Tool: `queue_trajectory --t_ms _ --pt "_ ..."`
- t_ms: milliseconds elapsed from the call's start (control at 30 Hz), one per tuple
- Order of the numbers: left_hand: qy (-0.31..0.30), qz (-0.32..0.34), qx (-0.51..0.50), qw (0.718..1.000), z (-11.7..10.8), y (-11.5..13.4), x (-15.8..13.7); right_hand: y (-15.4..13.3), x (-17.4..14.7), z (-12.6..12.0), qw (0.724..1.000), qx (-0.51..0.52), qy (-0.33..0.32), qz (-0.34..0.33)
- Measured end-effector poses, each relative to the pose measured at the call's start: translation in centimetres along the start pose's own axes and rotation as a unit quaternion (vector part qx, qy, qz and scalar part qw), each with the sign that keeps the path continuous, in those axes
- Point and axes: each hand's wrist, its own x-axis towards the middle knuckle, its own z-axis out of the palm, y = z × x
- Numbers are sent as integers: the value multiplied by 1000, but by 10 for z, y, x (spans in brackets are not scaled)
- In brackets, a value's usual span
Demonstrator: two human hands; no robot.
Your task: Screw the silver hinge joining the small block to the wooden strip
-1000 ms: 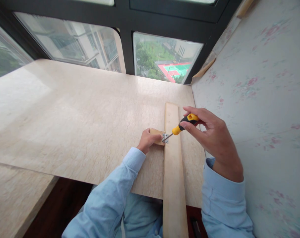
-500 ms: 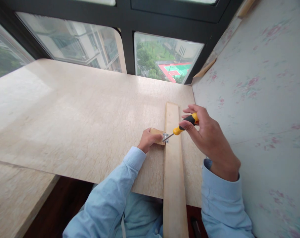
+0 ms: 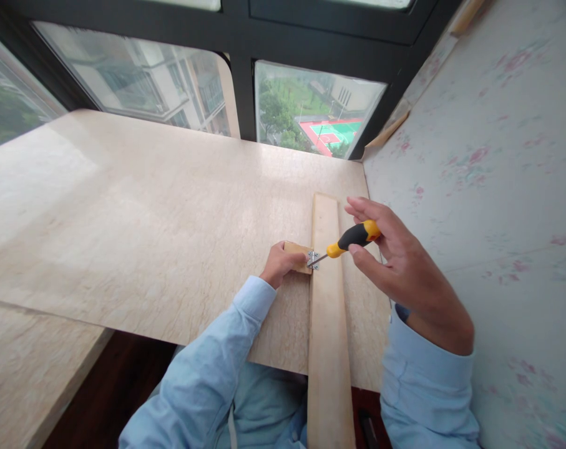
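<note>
My left hand [image 3: 278,264] pinches a small wooden block [image 3: 297,249], its thumb close to a metal hinge [image 3: 313,259]. The hinge spans the joint between that block and the left edge of a long wooden board [image 3: 328,324]. A screwdriver [image 3: 355,236] with a yellow and black handle slants down leftward, its tip on the block-side leaf of the hinge. Around the handle's upper end is my right hand [image 3: 395,252], holding it loosely with the thumb against it and the fingers partly stretched out. The screw under the tip is too small to make out.
The board lies on a beige marble-patterned sill [image 3: 170,212] and reaches past its front edge toward my lap. A flowered wall [image 3: 498,206] stands close on my right. Dark window frames [image 3: 243,93] border the far side. A dark object [image 3: 369,430] lies low beside the board.
My right hand has shifted slightly right and toward me, its fingers loosening and showing more of the screwdriver handle. My left hand, the block and the board stay in place.
</note>
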Motion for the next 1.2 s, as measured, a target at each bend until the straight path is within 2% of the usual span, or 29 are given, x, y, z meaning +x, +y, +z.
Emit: queue_trajectory --t_ms 167,300,467,567,733,867,1067,1133,1200 --pt "-9 3 5 1000 -1 2 -2 4 4 7 997 -61 41 35" --pt "-2 -9 11 1000 0 4 -2 11 6 9 987 -130 82 39" --pt "6 -13 9 1000 1 5 -2 12 5 7 980 -173 92 41" --pt "6 -18 8 1000 1 5 -2 10 5 6 983 -158 93 34" --pt "0 -8 8 1000 0 5 -2 5 5 6 992 -110 57 10" --pt "9 -3 17 1000 0 3 -1 0 5 5 992 -117 47 0" --pt "10 -3 14 1000 1 4 -2 1 8 8 969 -205 97 96" --pt "13 -2 16 1000 1 5 -2 6 11 13 973 -180 111 95" --pt "16 -2 22 1000 1 5 -3 12 14 20 988 -80 105 77"
